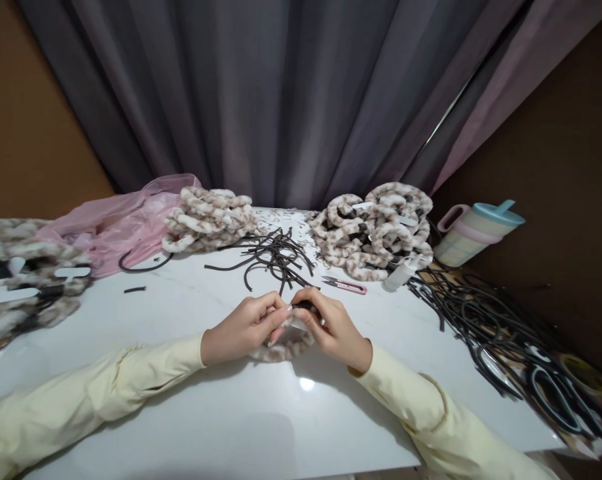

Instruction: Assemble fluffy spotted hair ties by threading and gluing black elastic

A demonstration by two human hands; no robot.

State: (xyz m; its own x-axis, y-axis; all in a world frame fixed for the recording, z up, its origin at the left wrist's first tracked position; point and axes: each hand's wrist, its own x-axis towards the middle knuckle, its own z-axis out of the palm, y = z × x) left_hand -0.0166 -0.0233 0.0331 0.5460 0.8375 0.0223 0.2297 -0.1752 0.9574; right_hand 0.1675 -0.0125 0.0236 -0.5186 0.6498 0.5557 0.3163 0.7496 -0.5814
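My left hand point(251, 325) and my right hand point(333, 327) meet over the middle of the white table, fingers pinched together. Between them is a fluffy brown-and-white spotted fabric ring point(281, 351), its lower curve hanging under the fingers. A dark piece point(303, 305) shows at the right fingertips, where the ring's ends come together; the fingers hide most of it. Just beyond the hands lies a loose pile of dark cords point(278, 257). Pink-handled thread snips point(345, 285) rest to the right of that pile.
Fluffy spotted rings are heaped at back left point(211, 217), back right point(375, 230) and far left point(25, 280). A pink plastic bag point(131, 223) lies at the left. Right of the table are a small clear bottle point(399, 275), a blue-lidded cup point(473, 233) and tangled dark cords point(481, 333).
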